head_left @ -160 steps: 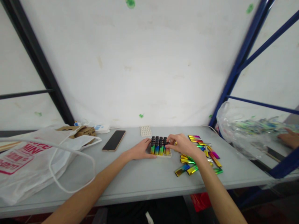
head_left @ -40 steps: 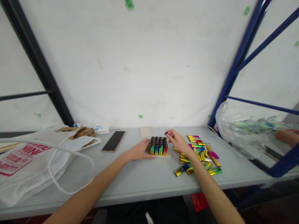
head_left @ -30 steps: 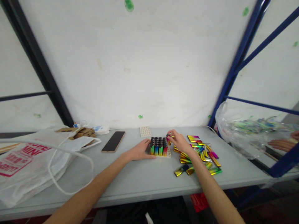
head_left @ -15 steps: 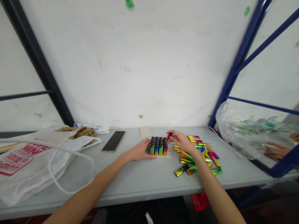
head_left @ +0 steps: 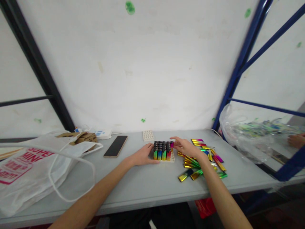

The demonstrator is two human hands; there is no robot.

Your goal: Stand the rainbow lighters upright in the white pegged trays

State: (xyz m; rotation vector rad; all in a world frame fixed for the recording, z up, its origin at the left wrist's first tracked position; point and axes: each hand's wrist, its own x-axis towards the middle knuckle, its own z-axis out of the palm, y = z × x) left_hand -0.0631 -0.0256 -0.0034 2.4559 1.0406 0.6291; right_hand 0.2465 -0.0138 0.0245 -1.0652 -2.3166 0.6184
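Note:
A white slotted tray [head_left: 172,158] near the table's middle holds several rainbow-coloured lighters [head_left: 162,150] standing upright with black tops. My left hand [head_left: 143,155] lies flat against the tray's left side, fingers stretched out. My right hand [head_left: 186,147] hovers at the tray's back right corner, fingers loosely extended beside a lighter [head_left: 172,146] standing in the right column; I cannot see whether it still touches that lighter. A loose heap of the same shiny lighters [head_left: 202,160] lies flat on the table right of the tray, under my right forearm.
A second, empty white tray [head_left: 148,135] and a dark phone [head_left: 115,146] lie further back left. A white plastic bag with red print [head_left: 30,165] and a cardboard box [head_left: 81,136] fill the left. A clear bag [head_left: 247,133] sits right, behind blue frame bars [head_left: 240,66]. Another person's hand [head_left: 295,140] shows far right.
My right hand carried a lighter from above the tray's back right corner down into the right column; its fingers have since loosened. The left hand stayed put. The other person's hand shifted.

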